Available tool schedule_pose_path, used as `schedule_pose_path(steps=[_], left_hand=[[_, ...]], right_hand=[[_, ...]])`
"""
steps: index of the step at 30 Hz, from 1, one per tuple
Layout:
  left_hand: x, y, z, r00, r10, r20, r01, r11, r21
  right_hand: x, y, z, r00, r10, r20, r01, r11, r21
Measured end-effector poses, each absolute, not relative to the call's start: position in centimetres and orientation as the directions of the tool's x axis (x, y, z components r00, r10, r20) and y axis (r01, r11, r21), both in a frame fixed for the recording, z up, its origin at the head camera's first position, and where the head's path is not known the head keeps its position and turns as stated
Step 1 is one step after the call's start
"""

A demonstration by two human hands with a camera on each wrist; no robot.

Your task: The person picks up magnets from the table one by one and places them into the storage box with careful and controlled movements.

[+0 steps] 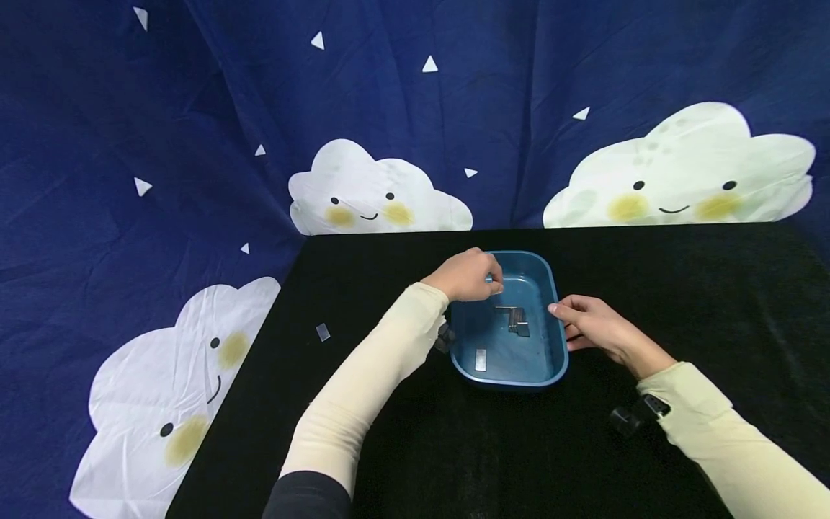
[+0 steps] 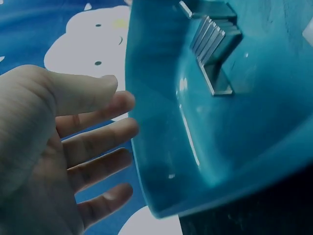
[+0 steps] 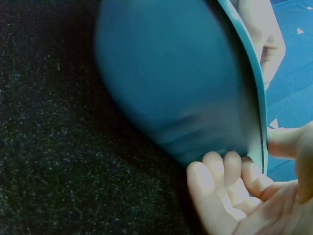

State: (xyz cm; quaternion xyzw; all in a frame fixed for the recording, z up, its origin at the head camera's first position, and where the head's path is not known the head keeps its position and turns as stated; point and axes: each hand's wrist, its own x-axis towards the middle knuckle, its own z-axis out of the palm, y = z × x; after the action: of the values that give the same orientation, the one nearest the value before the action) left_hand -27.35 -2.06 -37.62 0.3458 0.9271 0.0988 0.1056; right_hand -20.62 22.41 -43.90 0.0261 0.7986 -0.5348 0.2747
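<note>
A blue plastic basin (image 1: pixel 460 335) stands on the black tabletop. My right hand (image 1: pixel 593 324) grips its right rim, thumb at the edge and fingers against the outer wall in the right wrist view. Over the far left part of the basin is my left hand (image 1: pixel 467 275); in the left wrist view its fingers are loosely extended, with nothing visible between thumb and fingers. A cluster of small, thin, shiny rectangular plates (image 2: pixel 208 39) lies in the basin, several leaning together. Apart from them, a single plate (image 1: pixel 480 360) rests flat near the basin's front left corner.
Another small rectangular plate (image 1: pixel 323 332) lies on the black tabletop (image 1: pixel 402 447), left of the basin. Blue fabric with white clouds (image 1: pixel 379 191) hangs behind the table and along its left side.
</note>
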Motion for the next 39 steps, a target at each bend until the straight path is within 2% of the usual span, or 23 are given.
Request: schedule_pose_path(steps=[13, 27, 33, 39], left_hand=[[-29.0, -7.4, -36.1, -0.797, 0.604, -0.020, 0.573, 0.765, 0.294], [-29.6, -14.4, -35.2, -0.879, 0.474, -0.056, 0.447, 0.859, 0.250], [-29.4, -16.0, -35.3, -0.899, 0.437, 0.035, 0.430, 0.865, 0.258], [-29.1, -17.4, -35.3, -0.920, 0.376, 0.113, 0.392, 0.893, 0.219]], right_hand=[[-20.7, 22.4, -43.8, -0.847, -0.254, -0.467, 0.333, 0.431, -0.839], [-20.6, 22.4, -43.9, -0.842, -0.264, -0.470, 0.334, 0.429, -0.839], [-20.5, 22.3, -43.8, -0.846, -0.256, -0.468, 0.330, 0.440, -0.835], [-20.6, 22.3, -43.9, -0.848, -0.248, -0.469, 0.331, 0.442, -0.833]])
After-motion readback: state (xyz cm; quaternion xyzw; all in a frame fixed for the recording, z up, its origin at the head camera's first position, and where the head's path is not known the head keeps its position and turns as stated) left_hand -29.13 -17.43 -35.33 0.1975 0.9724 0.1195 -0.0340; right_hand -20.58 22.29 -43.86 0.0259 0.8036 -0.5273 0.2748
